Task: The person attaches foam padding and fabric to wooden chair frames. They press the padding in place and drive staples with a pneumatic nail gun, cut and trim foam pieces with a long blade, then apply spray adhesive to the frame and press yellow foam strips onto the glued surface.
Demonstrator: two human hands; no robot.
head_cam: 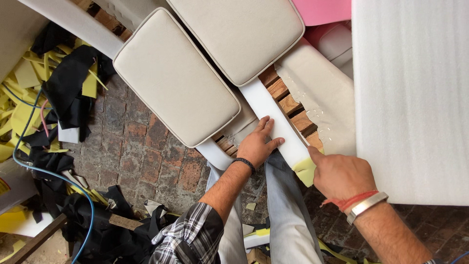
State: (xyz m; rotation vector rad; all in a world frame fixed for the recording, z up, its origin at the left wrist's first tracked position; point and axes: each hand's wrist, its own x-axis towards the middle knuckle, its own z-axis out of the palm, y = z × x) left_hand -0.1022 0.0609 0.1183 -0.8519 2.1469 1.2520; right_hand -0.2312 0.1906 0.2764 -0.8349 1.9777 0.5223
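My left hand [257,143] lies flat, fingers spread, on a white padded sofa arm rail [272,115] that runs diagonally over a wooden frame [293,107]. My right hand [339,173] presses a finger on the rail's near end, where yellow foam [305,171] sticks out. Neither hand holds anything. Two beige piped cushions, one on the left [176,78] and one further back [242,34], rest on the frame above the hands. Beige fabric [322,98] drapes over the frame to the right.
A thick white foam sheet [410,98] fills the right side. Yellow foam scraps and black fabric offcuts [63,93] lie on the brick floor [141,156] at left, with a blue hose [29,166] looping through them. Pink foam [322,10] shows at the top.
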